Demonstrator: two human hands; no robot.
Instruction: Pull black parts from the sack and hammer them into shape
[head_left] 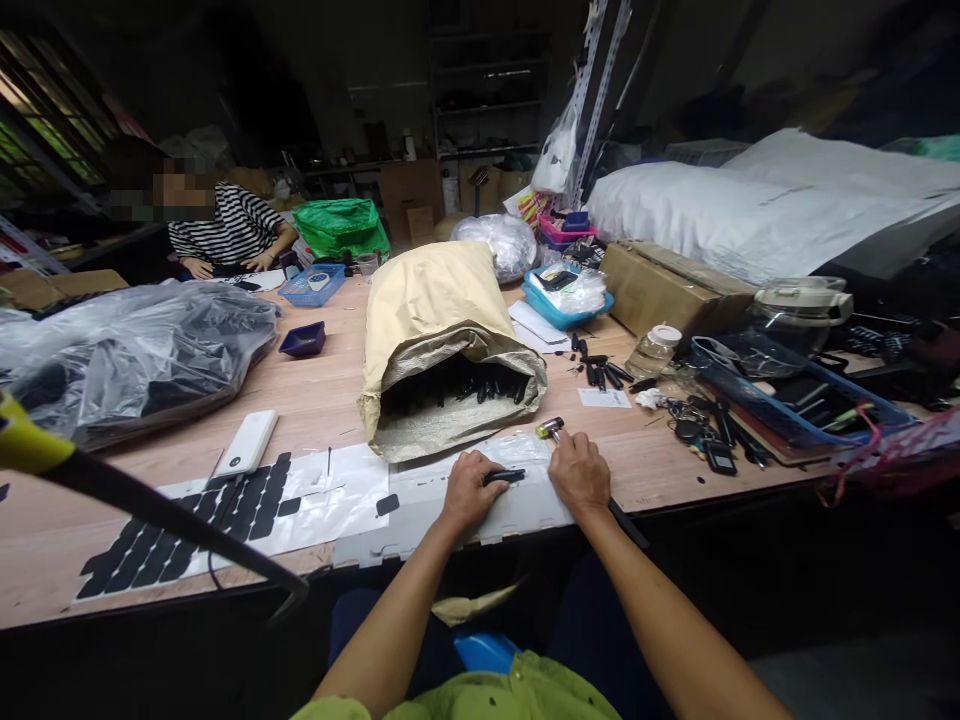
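My left hand [469, 488] is closed, its thumb and fingers pinching a small black elongated part [511, 476] down on the grey-white board [435, 525] at the table's front edge. My right hand [579, 472] is wrapped round a small hammer [550, 428] with a yellowish face and metal head; its dark handle comes out below the hand. Just beyond both hands lies a large beige sack [442, 285], its mouth facing me, with many black parts [484, 388] inside. Left of the board, black stickers [259, 505] sit on a white backing sheet.
At left lie a clear plastic bag [150, 340] of dark items, a white power bank [251, 442] and a purple tray [303, 340]. Loose black parts [596, 370], a jar [654, 352], keys [688, 425] and a blue bin [855, 410] are at right. A person [225, 230] sits across.
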